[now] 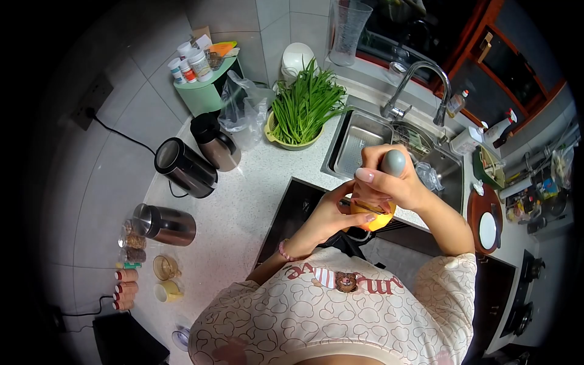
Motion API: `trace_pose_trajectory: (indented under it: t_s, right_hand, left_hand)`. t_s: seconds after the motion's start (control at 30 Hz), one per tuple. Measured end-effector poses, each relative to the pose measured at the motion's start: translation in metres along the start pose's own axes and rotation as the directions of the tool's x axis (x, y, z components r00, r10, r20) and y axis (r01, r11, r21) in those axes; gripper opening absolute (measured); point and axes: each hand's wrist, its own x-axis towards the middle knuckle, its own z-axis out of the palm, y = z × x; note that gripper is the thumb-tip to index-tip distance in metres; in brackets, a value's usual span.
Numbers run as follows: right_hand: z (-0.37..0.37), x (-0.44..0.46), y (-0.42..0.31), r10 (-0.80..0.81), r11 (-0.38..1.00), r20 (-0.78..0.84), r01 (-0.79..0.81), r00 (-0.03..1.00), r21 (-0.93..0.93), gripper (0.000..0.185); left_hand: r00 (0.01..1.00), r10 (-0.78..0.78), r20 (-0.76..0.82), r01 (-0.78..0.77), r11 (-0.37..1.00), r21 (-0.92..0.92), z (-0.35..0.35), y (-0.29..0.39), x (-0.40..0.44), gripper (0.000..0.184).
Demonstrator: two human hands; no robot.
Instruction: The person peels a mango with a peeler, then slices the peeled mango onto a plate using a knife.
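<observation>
My right hand [386, 182] is closed round a peeler with a thick grey handle [394, 162], whose rounded end points up towards me. A thin metal edge shows below those fingers, against a round yellow-orange fruit [380, 221]. My left hand [334, 216] grips the fruit from the left side, with its thumb along the near face. Both hands are close together in front of my chest, at the counter's front edge near the sink [333, 159]. Fingers cover much of the fruit, so its exact kind is hard to tell.
Green leafy stalks [307, 106] fill a bowl behind the hands. A black kettle [182, 167], a thermal jug [216, 146] and a steel canister [167, 225] stand at left. The tap [426, 76] arches over the sink. A round brown board [485, 210] lies at right.
</observation>
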Motion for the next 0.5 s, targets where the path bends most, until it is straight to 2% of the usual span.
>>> trace_pose_trajectory:
  t_s: [0.2,0.4,0.5]
  right_hand:
    - [-0.002,0.003,-0.006,-0.026,0.985,-0.022,0.029,0.999,0.168,0.030]
    - [-0.009,0.004,-0.006,0.001,0.970,-0.040,0.009,0.999,0.244,0.031]
    - [-0.009,0.004,-0.010,-0.007,0.975,-0.052,0.018,0.999,0.223,0.030]
  left_hand:
    - [0.999,0.042,-0.010,-0.041,0.999,0.026,0.005,0.011,-0.001,0.076]
    - [0.997,0.067,-0.026,-0.065,0.995,0.073,0.002,0.009,-0.002,0.081]
    - [0.998,0.053,-0.028,-0.051,0.996,0.075,0.002,0.009,-0.002,0.083]
